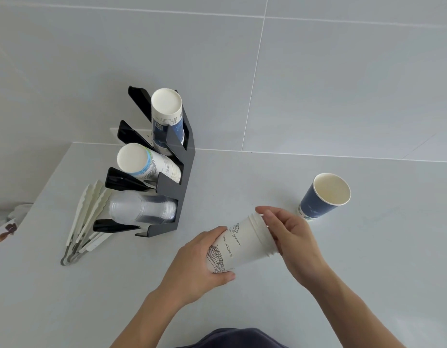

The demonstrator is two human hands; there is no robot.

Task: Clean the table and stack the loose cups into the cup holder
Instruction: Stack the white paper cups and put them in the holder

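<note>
Both hands grip a stack of white printed paper cups (242, 243) held tilted above the middle of the desk (343, 259): the left hand (199, 262) wraps its base end, the right hand (290, 232) closes over its rims. A loose blue cup (322, 197) stands upright near the desk's far edge, right of the hands. The black cup holder (177, 177), with three cup stacks in it, stands at the far left corner.
</note>
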